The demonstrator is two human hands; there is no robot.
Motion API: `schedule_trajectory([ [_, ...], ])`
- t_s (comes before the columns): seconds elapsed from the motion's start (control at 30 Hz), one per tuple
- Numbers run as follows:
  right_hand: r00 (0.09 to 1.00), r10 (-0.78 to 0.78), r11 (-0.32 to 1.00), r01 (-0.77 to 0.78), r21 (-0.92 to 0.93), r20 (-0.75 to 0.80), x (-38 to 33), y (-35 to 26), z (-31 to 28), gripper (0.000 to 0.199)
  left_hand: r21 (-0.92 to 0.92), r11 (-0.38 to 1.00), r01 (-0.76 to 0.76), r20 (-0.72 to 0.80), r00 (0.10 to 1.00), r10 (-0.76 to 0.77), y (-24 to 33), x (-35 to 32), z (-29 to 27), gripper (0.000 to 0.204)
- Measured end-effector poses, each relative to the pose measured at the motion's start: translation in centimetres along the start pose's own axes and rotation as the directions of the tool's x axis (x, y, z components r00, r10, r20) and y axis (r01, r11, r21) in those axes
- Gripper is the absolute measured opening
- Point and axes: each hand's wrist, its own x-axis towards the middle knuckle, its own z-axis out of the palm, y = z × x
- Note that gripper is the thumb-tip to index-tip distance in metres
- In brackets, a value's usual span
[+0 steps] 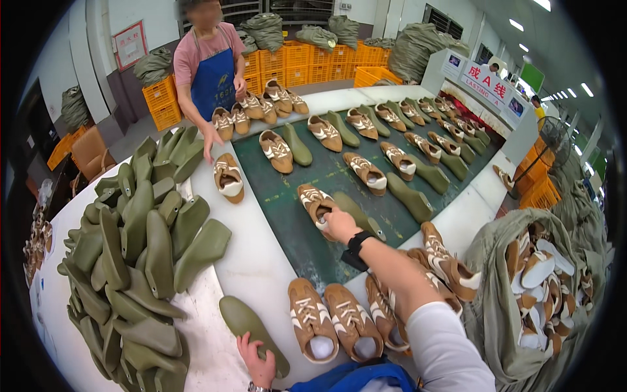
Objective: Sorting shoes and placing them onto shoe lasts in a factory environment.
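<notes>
Right grip (pixel 341 225) clamped on the heel end of a brown shoe (pixel 313 198) on the green belt (pixel 295 245); left grip (pixel 257 359) at a green last (pixel 250 321).
Left fingers lie over the last on the tabletop (pixel 243 238); can't tell if clamped. Another last (pixel 356 212) beside the shoe. Progress, my read: partway. Done: shoes and lasts set out up the belt. Remaining: near shoe row (pixel 308 320), last heap (pixel 134 255) at left; sack (pixel 494 313) of shoes at right, unclear.

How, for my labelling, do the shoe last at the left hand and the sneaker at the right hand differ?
The shoe last is plain green; the sneaker is brown with white stripes. The last shows against the white tabletop, the sneaker against the green belt. Both slant toward the upper left.
</notes>
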Motion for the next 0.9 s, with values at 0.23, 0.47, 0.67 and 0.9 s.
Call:
schedule_trajectory([
  [0.23,0.997,-0.044,0.937,0.064,0.345,-0.065,1.5,0.3,6.1,0.052,-0.029,0.999,0.018,0.082,0.996,-0.015,0.2,0.4,-0.8,0.023],
  [0.47,0.868,-0.483,0.757,0.349,0.553,0.113,-10.7,-4.7,-1.1,0.038,0.032,0.97,-0.24,0.035,0.97,0.239,-1.0,0.8,0.4,0.025],
  [0.67,0.925,-0.327,0.782,0.379,0.494,-0.192,-27.1,-0.9,-12.7,0.036,-0.083,0.973,-0.215,0.132,0.965,0.225,-4.2,2.0,1.4,0.029],
  [0.9,0.155,0.359,0.669,-0.73,0.138,-0.921,-51.1,9.3,-19.4,0.025,0.142,0.884,-0.445,0.188,0.889,0.417,-4.6,4.9,0.6,0.043],
])
